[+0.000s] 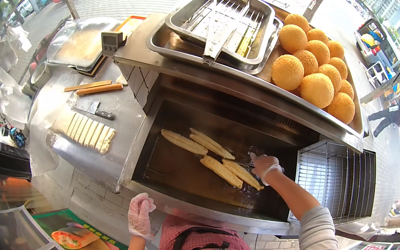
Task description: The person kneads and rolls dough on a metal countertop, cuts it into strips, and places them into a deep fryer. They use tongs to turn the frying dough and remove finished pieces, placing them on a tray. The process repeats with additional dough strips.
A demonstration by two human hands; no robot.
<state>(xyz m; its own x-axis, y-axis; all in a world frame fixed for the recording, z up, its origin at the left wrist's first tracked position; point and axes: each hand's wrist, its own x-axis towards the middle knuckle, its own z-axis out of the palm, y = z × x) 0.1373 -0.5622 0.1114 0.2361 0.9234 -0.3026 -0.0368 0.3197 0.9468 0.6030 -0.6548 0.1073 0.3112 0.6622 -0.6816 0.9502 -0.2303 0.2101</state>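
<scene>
My left hand (141, 216), in a clear plastic glove, is raised near the front edge of the fryer. Its fingers are curled together and I see nothing in them. My gloved right hand (266, 166) reaches over the dark oil of the deep fryer (176, 172). Whether a thin tool is in its fingers is too unclear to tell. Close to that hand floats a fried dough stick (243, 174), with a second dough stick (222, 171) alongside. Farther back float two more, a left one (184, 141) and a right one (211, 143).
Cut dough strips (89, 131) lie on the left metal worktop (128, 135) by a cleaver (92, 107) and a wooden rolling pin (99, 89). Sesame balls (316, 91) fill a tray on the raised shelf, beside stacked metal trays (174, 25). A wire draining rack (330, 179) stands right of the fryer.
</scene>
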